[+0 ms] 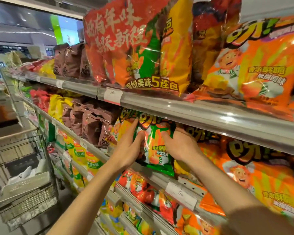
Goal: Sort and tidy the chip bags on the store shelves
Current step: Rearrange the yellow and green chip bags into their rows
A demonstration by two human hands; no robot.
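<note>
green chip bag [157,146]: stands upright at the front of the middle shelf [161,179], its bottom edge hanging a little over the shelf lip, between an orange bag on its left and orange bags on its right.
left hand [129,150]: reaches up from below and lies against the green chip bag's left edge; the fingers are straight and close together, running up between this bag and the orange bag [121,128] beside it, while the thumb is spread apart and presses on the green front.
right hand [180,145]: lies on the bag's right side, back of the hand to the camera; the fingers curl over the right edge of the bag and their tips are hidden, so how tightly they grip cannot be told.
large orange bag [261,173]: leans forward on the same shelf, to the right of the right forearm, with a cartoon chef printed on it.
brown bags [90,122]: stand in a row further left on the middle shelf, with yellow and red bags beyond them.
top shelf [202,109]: carries a red five-pack bundle [126,41] and another orange chef bag [255,65]; a white price tag [112,95] sits on its front rail.
lower shelf: holds red tomato-printed bags [143,189] below the hands.
wire cart [24,180]: stands in the aisle at left with a pale tray in it.
</note>
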